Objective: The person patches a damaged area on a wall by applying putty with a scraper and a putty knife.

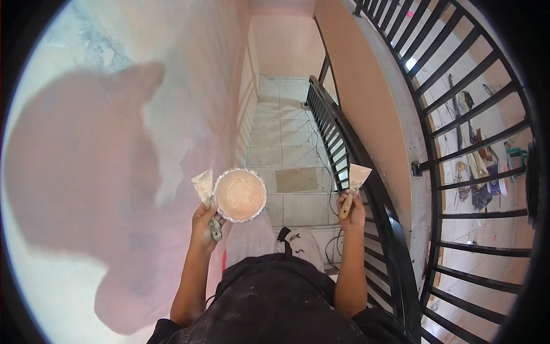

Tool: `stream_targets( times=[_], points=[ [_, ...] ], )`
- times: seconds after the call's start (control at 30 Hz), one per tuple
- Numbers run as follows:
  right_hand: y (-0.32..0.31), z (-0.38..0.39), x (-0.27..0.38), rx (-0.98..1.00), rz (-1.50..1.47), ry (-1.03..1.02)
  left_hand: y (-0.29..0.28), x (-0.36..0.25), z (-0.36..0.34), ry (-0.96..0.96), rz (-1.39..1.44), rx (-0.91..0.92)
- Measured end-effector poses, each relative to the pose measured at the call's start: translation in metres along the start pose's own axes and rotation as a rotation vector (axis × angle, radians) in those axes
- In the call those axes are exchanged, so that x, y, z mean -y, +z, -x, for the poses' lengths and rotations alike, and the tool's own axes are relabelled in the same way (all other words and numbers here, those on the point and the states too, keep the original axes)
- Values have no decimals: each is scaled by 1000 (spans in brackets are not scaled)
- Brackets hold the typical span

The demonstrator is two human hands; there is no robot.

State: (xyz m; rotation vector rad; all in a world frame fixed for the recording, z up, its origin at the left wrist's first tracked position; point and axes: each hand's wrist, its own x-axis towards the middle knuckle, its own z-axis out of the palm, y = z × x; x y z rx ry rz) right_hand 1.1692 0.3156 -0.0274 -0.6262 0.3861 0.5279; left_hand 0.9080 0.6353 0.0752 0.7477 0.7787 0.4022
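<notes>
My left hand (204,226) is closed round the handle of a putty knife (203,187), whose broad, smeared blade points away from me. Beside that knife is a round tub (240,195) with a crusted white rim and pale peach paste inside; my left fingers reach toward its near left side, and whether they support it is hidden. My right hand (351,211) grips the wooden handle of a second putty knife (356,179), its wide blade tilted up and coated in peach paste. The two knives are apart, with the tub nearer the left one.
Tiled stairs (281,155) descend ahead, with a brown flat piece (296,179) on one step and a cable (322,150) along the right. A patchy wall (189,103) stands left; a black handrail (372,166) runs right. Beyond more railing, tools and a bucket (497,182) lie on the floor.
</notes>
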Motion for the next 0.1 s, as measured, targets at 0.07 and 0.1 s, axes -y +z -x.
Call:
stream_targets(
  times=[0.07, 0.1],
  points=[
    [4, -4, -14, -6, 1, 1, -21, 1, -8, 22, 32, 16],
    [3, -12, -19, -9, -3, -15, -26, 8, -15, 21, 42, 15]
  ],
)
